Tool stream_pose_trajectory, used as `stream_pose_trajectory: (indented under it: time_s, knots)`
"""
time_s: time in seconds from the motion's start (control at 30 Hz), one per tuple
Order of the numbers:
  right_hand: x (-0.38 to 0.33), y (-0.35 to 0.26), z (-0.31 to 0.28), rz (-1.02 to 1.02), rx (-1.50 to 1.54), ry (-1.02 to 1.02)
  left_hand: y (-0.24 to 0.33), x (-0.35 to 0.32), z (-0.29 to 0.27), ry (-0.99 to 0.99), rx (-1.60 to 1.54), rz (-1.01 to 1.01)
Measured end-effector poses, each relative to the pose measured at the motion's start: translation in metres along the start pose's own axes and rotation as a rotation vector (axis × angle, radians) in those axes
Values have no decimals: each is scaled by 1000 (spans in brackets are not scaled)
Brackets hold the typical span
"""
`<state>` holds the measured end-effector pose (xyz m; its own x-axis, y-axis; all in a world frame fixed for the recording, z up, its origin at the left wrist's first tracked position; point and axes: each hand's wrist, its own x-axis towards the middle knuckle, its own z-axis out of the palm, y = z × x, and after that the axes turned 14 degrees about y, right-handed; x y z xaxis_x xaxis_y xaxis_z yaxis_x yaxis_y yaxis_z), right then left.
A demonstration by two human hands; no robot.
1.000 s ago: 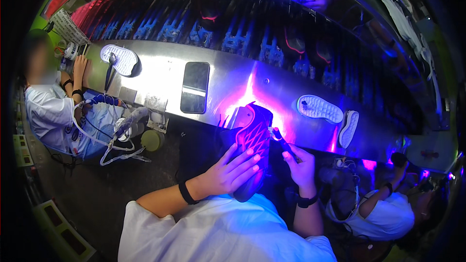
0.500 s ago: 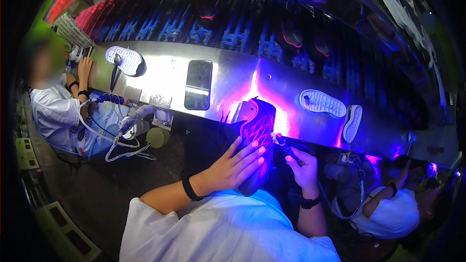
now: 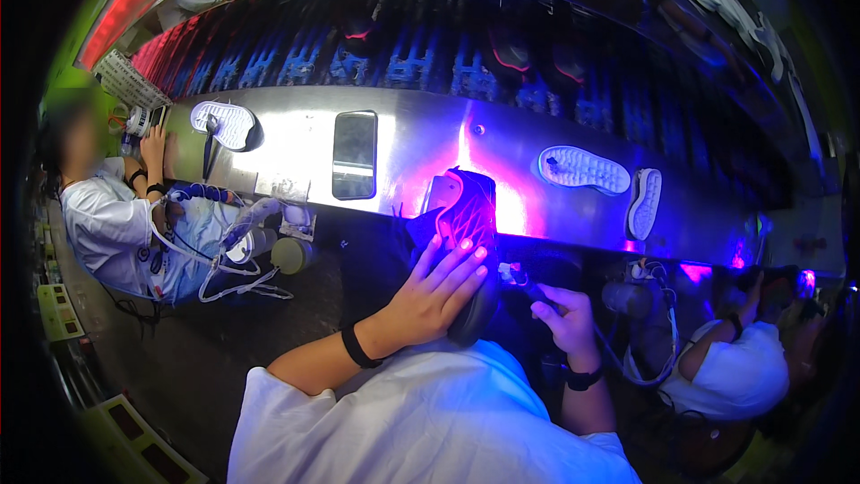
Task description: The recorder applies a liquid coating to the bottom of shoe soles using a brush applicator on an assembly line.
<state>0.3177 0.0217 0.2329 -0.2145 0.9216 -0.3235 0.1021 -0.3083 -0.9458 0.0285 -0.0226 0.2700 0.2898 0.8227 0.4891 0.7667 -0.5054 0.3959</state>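
A dark shoe (image 3: 475,202) with pink-lit edging leans at the bench's near edge, its collar end over the bench and its other end near my lap. My left hand (image 3: 432,298) holds it, palm and stretched fingers pressed along its upper; the thumb is hard to see. In my right hand (image 3: 571,321) is a slim dark-handled brush (image 3: 528,287), its pale head at the shoe's right side. A small gap seems to lie between brush and shoe. Fingers and thumb are closed around the handle.
On the metal bench (image 3: 417,125) lie a phone (image 3: 356,157), a white sole (image 3: 584,170), another sole (image 3: 645,204) on its side, and a far-left sole (image 3: 235,125) with a brush across it. A roller conveyor runs behind. Co-workers sit left (image 3: 107,224) and right (image 3: 735,367).
The brush head has moved down and slightly away from the shoe's side. My left hand stays on the shoe. The whole view has shifted a little.
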Motion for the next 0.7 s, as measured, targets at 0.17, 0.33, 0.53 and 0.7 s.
stream_pose_trajectory:
  time_s: [0.17,0.33,0.53,0.7]
  knots:
    - [-9,-8,-5,-44,-45,-9,8,8,4,12,5,-46]
    - [-15,-11,-7,-46,-25,29,16,17,9,65,11,-93]
    - [-19,-18,-14,-100,-46,56,23,32,15,93,43,-113]
    - [-24,-20,-23,-142,-51,84,33,53,16,88,56,-181]
